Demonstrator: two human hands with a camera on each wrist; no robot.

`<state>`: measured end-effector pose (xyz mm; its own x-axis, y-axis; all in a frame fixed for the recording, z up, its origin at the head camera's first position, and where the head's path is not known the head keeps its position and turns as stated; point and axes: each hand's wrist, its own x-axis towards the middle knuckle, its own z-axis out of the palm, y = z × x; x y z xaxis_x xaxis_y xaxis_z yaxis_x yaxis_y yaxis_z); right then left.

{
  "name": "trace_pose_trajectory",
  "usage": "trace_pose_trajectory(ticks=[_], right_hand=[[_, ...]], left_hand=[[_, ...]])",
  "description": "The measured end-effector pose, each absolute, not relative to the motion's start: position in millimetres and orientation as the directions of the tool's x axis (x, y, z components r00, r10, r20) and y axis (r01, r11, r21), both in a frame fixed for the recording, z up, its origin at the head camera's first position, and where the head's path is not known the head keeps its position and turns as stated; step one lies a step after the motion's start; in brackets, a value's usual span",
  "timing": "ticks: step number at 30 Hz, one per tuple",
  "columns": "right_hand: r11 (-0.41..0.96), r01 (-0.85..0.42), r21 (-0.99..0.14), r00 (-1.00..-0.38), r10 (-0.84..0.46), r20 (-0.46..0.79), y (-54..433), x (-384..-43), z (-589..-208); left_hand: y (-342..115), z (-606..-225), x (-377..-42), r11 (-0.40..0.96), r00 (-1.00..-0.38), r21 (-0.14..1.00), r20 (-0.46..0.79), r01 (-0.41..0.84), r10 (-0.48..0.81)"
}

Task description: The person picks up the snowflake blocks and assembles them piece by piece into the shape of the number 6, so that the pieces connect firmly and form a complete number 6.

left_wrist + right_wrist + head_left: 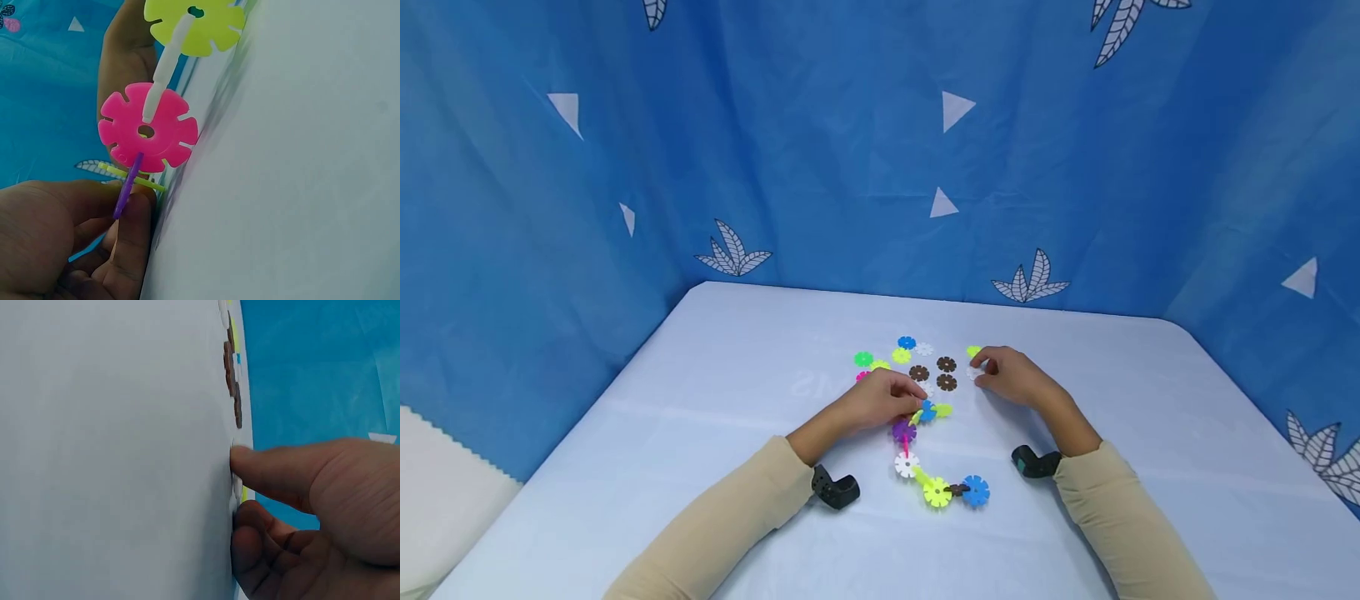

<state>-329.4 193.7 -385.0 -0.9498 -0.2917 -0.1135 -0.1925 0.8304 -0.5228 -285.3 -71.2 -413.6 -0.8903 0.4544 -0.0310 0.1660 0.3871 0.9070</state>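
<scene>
My left hand point(880, 398) pinches the upper part of a chain of slotted plastic flower discs, beside a purple disc point(904, 432) and a blue disc point(928, 411). In the left wrist view, thumb and fingers hold a yellow disc point(150, 184) next to the edge-on purple disc; a pink disc point(169, 128) hangs onto it. The chain curves down through a white disc point(907, 465) and a yellow disc to a blue end disc point(976, 491). On the right, the thumb and fingertips of my right hand point(1011, 375) grip a loose white disc point(237, 486) at the tabletop, partly hidden.
Several loose discs lie between and beyond the hands, among them a brown disc point(946, 382), a green disc point(863, 358) and a far blue disc point(907, 342). A yellow disc point(973, 351) lies just behind my right fingers. Blue cloth point(865, 150) hangs behind the white table point(760, 333).
</scene>
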Motion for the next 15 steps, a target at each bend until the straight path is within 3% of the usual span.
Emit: trace_pose_trajectory(ticks=[6,10,15], right_hand=[[0.763,-0.127,-0.633,-0.943,-0.292,-0.163,196,-324,-379],[0.627,-0.058,-0.777,-0.887,-0.389,-0.248,197,-319,-379],[0.497,0.028,-0.867,-0.815,-0.491,-0.308,197,-315,-384]], left_hand=[[-72,-410,-286,0.444,-0.895,0.877,-0.035,0.186,0.445],[-73,-408,-285,0.453,-0.894,0.870,-0.034,0.193,0.447],[-72,-409,-283,0.436,-0.894,0.882,-0.040,0.179,0.446]])
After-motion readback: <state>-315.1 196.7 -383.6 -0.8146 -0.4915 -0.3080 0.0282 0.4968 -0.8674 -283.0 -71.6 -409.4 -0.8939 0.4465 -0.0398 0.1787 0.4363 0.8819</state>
